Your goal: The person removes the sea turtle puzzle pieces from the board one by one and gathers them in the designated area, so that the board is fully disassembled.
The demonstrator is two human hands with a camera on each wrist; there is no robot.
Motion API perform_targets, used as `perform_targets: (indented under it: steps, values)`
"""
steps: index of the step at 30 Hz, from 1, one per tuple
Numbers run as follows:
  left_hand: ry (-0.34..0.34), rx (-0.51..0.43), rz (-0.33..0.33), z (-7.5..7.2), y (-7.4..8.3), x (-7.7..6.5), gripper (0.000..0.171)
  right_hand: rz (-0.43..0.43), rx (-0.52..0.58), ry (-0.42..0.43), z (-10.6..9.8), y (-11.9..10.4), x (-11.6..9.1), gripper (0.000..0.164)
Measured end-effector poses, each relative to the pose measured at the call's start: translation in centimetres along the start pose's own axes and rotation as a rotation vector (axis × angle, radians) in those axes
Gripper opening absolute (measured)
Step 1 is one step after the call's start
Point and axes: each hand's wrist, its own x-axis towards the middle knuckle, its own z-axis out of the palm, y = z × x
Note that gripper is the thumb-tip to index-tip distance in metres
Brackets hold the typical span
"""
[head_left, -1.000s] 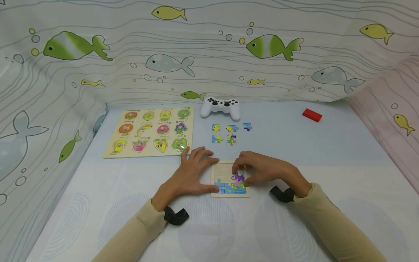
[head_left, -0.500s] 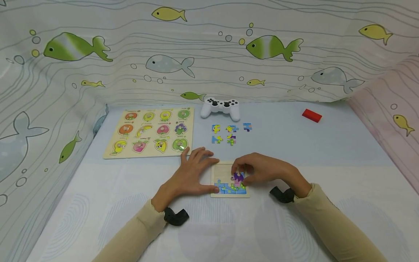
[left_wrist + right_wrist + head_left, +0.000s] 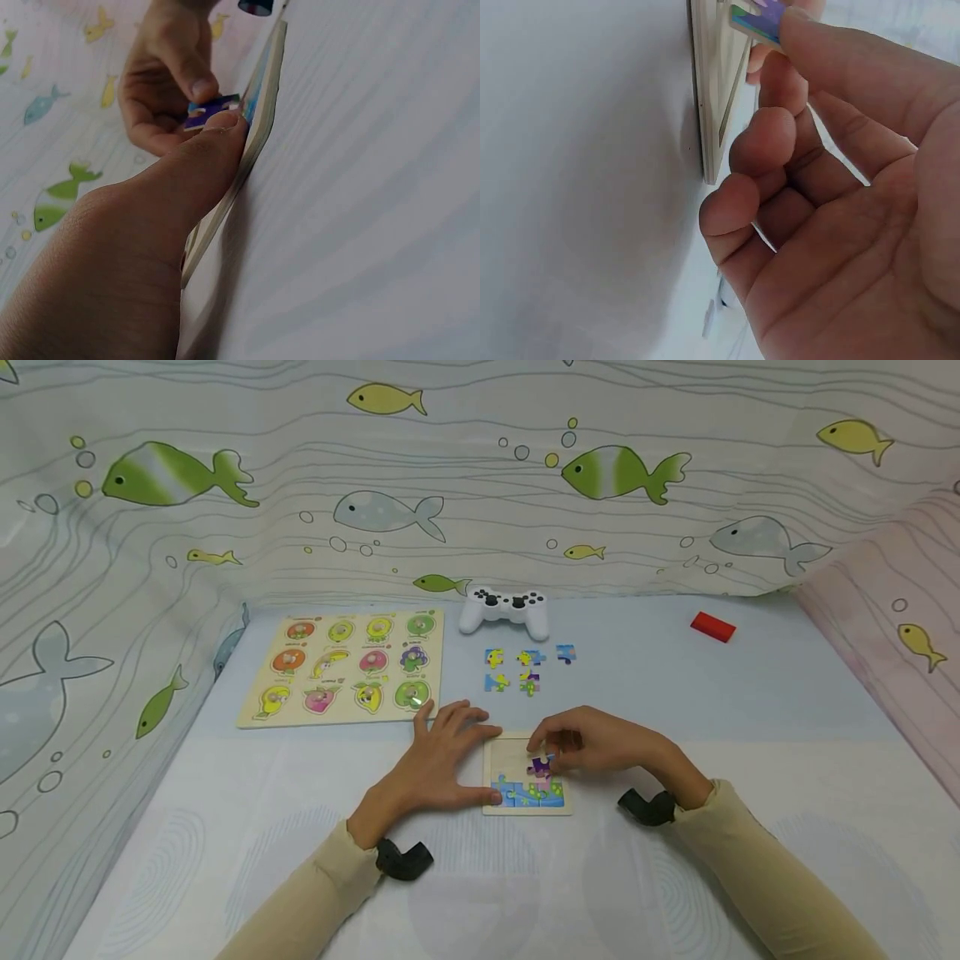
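Observation:
A small wooden puzzle tray [image 3: 527,811] lies in front of me, its lower row filled with blue and green jigsaw pieces [image 3: 517,794]. Over the tray's right half, my right hand [image 3: 600,742] pinches a purple jigsaw piece [image 3: 540,766] between thumb and fingers; the left wrist view shows this purple piece [image 3: 210,112] tilted and held off the board. My left hand [image 3: 433,762] is spread at the tray's left side, thumb touching the lower left and a fingertip at the upper left corner. Beyond the tray, several loose jigsaw pieces [image 3: 496,682] lie on the table.
A wooden fruit puzzle board [image 3: 341,681] lies at the back left, close to my left fingertips. Behind the loose pieces is a white game controller [image 3: 504,611]. A red block [image 3: 712,627] sits at the back right. Fish-printed cloth [image 3: 480,468] walls the table.
The purple piece in my right hand has come up and slightly left, away from the tray's right side, and is tilted. My left hand has stayed in place.

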Motion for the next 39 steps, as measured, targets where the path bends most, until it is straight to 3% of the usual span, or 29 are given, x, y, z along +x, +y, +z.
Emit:
perform_targets:
  steps: [9, 22, 39]
  values:
    - [-0.005, -0.004, -0.007, -0.1, 0.1, 0.0, 0.085, 0.016, 0.054, 0.056, -0.4, 0.8, 0.1, 0.011]
    - [0.011, 0.002, 0.009, 0.0, 0.2, -0.2, 0.083, 0.03, 0.042, 0.285, -1.7, 2.2, -0.3, 0.016]
    - [0.001, -0.011, 0.003, -0.1, 0.3, -0.3, 0.085, 0.318, 0.024, 0.371, -4.4, 4.5, 0.1, 0.019]
